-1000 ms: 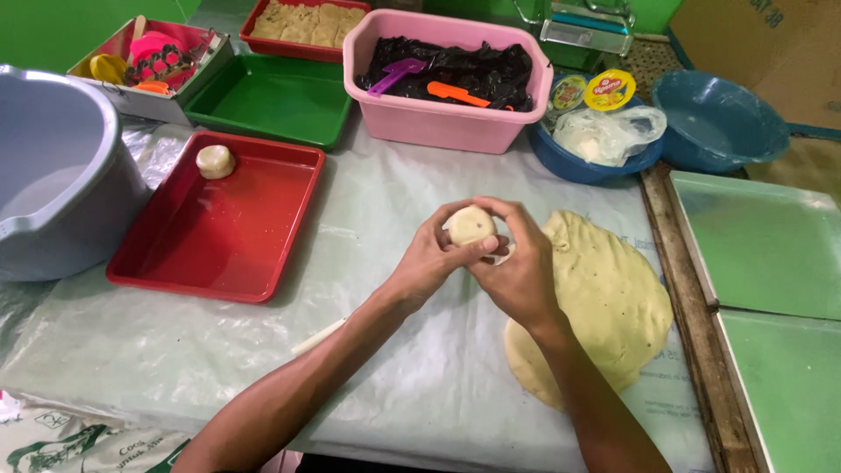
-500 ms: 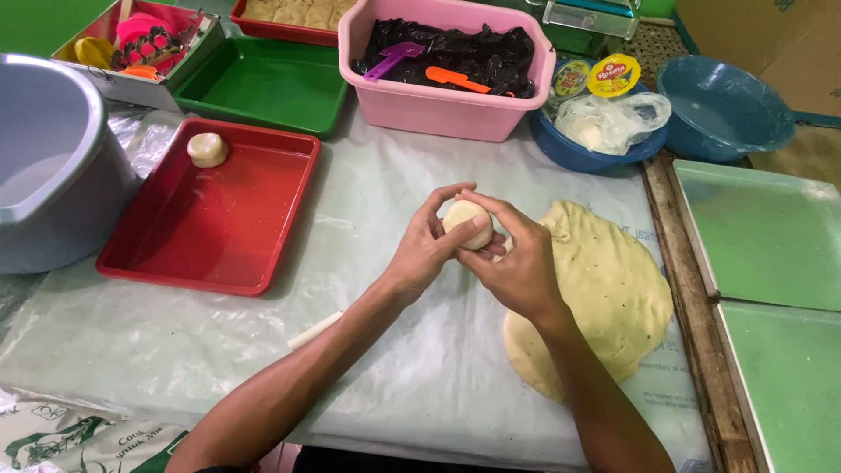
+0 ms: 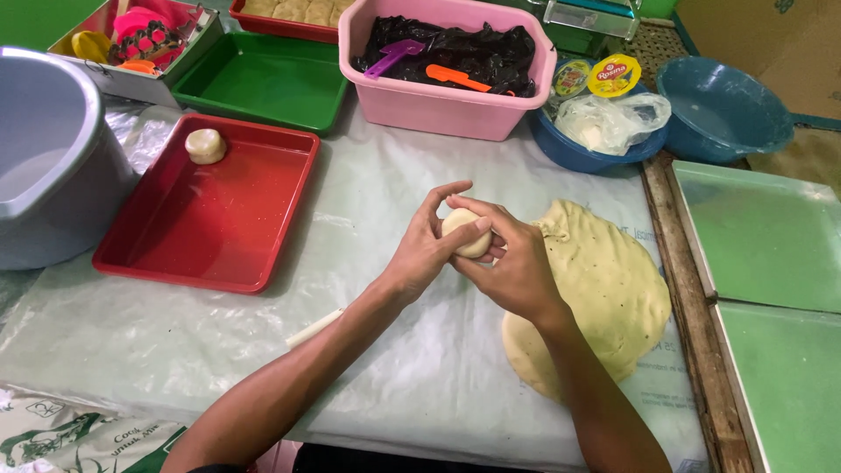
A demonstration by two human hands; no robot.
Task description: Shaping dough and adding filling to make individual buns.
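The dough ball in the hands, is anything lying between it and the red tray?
Nothing visible does. The dough ball, held by left hand and right hand, is separated from the red tray only by bare plastic sheet.

Left hand [image 3: 420,254] and right hand [image 3: 512,263] met mid-frame, fingers curled inward, thumbs on top, both forearms angled in from below.

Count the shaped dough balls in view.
2. One dough ball is held between the left hand and right hand; another ball sits in the red tray. More may be hidden.
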